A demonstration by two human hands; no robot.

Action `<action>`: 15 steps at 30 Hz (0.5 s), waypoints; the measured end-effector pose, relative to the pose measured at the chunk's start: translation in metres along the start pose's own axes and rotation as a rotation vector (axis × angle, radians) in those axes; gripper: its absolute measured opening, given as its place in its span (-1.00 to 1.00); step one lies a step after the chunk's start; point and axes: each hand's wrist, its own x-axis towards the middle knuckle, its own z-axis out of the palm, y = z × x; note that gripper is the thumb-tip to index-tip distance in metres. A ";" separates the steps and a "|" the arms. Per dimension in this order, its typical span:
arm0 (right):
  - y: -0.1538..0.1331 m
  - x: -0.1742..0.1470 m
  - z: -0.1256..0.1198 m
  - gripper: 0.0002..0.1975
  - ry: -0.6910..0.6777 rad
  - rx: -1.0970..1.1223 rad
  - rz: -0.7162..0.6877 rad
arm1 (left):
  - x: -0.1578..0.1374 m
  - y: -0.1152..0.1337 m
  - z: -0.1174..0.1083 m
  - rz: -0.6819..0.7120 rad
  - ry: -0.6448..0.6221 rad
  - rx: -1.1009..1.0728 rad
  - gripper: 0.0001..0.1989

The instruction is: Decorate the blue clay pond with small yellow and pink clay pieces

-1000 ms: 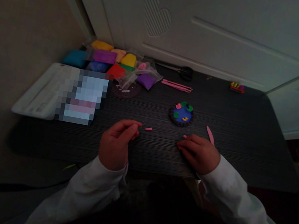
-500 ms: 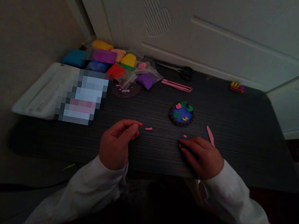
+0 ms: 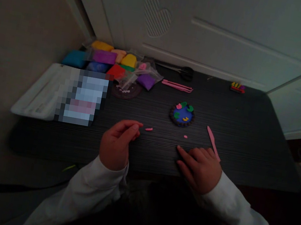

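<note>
My left hand [image 3: 119, 142] is closed above the front of the dark table, thumb against the curled fingers. Whatever may be in that pinch is too small to make out. Just right of its fingertips lies a short pink clay roll [image 3: 149, 129]. My right hand [image 3: 199, 167] rests near the table's front edge, index finger stretched out and thumb apart, holding nothing. Beyond its fingertip is a small pink clay bit [image 3: 185, 137]. A pink clay knife [image 3: 213, 141] lies beside its knuckles. Farther back sits a round blue clay pond [image 3: 182, 114] with a dark beaded rim, green leaves and a pink flower.
Bagged coloured clay [image 3: 104, 56] is heaped at the back left, by a dark round mat [image 3: 130, 92] with white bits. A white case [image 3: 46, 90] and blurred screen [image 3: 85, 99] lie left. Scissors [image 3: 186, 73], pink tools [image 3: 176, 86] and a small colourful piece [image 3: 237, 88] lie behind.
My right hand has drawn back towards the table's front edge, and its index finger now reaches out apart from the thumb. More of the pink knife shows. My left hand stays put.
</note>
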 end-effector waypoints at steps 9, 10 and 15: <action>0.012 -0.001 0.005 -0.62 0.079 0.096 0.030 | -0.001 -0.001 -0.001 0.008 -0.009 0.005 -0.91; 0.015 0.000 0.005 -0.64 0.093 0.108 0.027 | -0.001 -0.001 -0.001 0.006 -0.007 0.004 -0.91; 0.027 0.013 0.000 -0.74 0.087 0.112 -0.031 | -0.001 0.000 0.000 -0.001 -0.001 -0.007 -0.92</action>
